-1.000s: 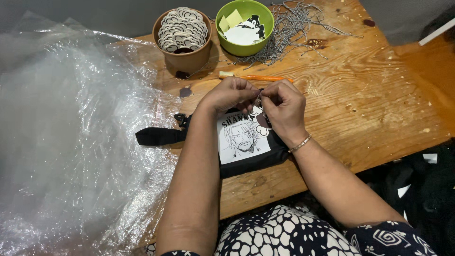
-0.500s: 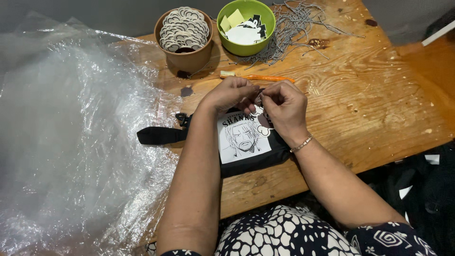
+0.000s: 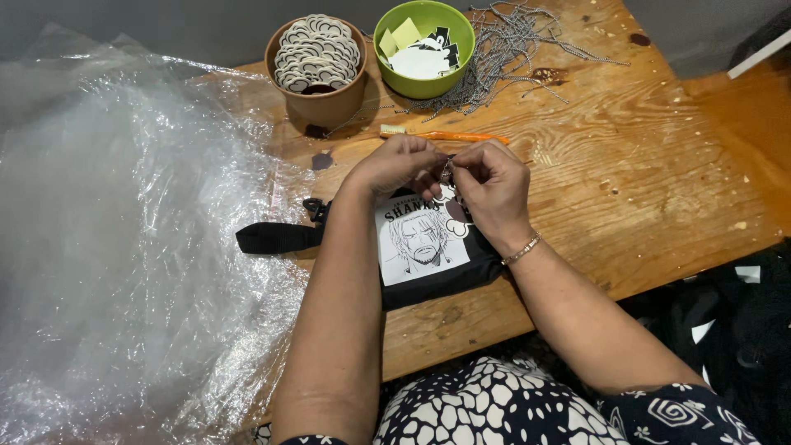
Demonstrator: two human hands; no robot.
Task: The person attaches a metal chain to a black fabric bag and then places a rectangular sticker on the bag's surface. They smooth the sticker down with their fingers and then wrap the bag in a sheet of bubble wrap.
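Head view shows me both hands meeting over the top edge of a small black pouch [image 3: 428,259] that lies flat on the tabletop [image 3: 659,181], just in front of the person's body. My left hand [image 3: 395,165] has its fingers curled and pressed together on something small at the pouch's top; my right hand [image 3: 490,185] pinches a thin metal chain piece [image 3: 447,169], with a flat cut-out charm [image 3: 451,216] hanging just below it. I cannot tell whether the chain is already closed.

To do this well, I judge the left should keep the pouch's loop steady and low while the right works the chain end through, both fingertips close together so the tiny part does not slip. Keeping the charm resting on the pouch rather than dangling should help.

Counting: one pouch with one black strap [image 3: 276,237] trailing left, one charm in hand, one brown bowl [image 3: 317,70] stacked with round pieces too many to count, one green bowl [image 3: 424,45] of paper pieces, one orange-handled tool [image 3: 449,136], one loose heap of chains [image 3: 511,49], one large sheet of clear plastic [image 3: 124,247].
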